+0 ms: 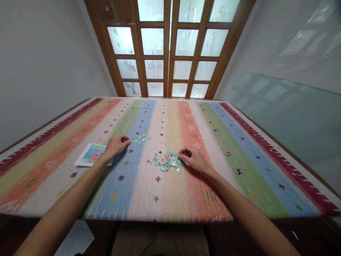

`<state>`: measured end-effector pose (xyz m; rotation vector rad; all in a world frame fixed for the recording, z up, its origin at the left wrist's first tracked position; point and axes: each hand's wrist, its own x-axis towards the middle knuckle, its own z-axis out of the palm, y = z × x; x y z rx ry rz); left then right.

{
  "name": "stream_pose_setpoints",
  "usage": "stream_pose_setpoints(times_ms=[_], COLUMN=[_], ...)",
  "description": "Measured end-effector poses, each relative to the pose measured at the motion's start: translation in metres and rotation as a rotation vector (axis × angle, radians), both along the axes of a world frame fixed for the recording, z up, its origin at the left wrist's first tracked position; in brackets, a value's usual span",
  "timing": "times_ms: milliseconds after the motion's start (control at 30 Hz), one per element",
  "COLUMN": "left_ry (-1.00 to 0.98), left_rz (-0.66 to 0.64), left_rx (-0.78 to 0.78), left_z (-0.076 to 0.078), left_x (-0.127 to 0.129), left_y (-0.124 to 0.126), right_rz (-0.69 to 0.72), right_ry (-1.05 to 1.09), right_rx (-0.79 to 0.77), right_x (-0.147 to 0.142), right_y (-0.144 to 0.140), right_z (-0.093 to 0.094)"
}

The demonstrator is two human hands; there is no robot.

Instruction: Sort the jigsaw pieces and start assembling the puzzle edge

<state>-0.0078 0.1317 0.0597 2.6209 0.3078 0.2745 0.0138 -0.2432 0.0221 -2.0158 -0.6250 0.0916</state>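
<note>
Multicoloured puzzle pile (170, 161) at right grip (195, 159), smaller cluster (139, 139) beside left grip (117, 145) (both curled, any hold unclear)

Cool daylight reaches me through the glazed doors (165, 57) beyond the table (173, 195), leaving pale reflections on the wall (277, 32) to its right, soft shadows across its top, gloom beneath, and wide-angle distortion stretching its near corners.

hands (196, 160): bare | forearms (236, 195): bare, slender | lap clothing (160, 242): brownish, creased
</note>
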Motion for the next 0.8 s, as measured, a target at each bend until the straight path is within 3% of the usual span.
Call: stream_pose_setpoints(times_ms=[267,433,700,800], left_ry=[0.028,-0.202,-0.373,-0.352], left_rz=[-0.011,-0.052,-0.645,-0.782], left_rx=[0.056,0.086,0.003,-0.005], left_z=[-0.001,0.001,-0.005,-0.008], left_x=[0.006,-0.001,-0.038,-0.044], left_y=[-0.004,-0.021,-0.108,-0.135], right_rz=[0.007,-0.006,0.059,0.134], right_ry=[0.038,0.049,0.241,0.293], right_rx=[0.089,0.106,0.287,0.331], right_x=[0.001,0.002,-0.007,-0.009], right_y=[-0.001,-0.002,-0.001,0.000], right_z=[0.001,0.001,0.007,0.007])
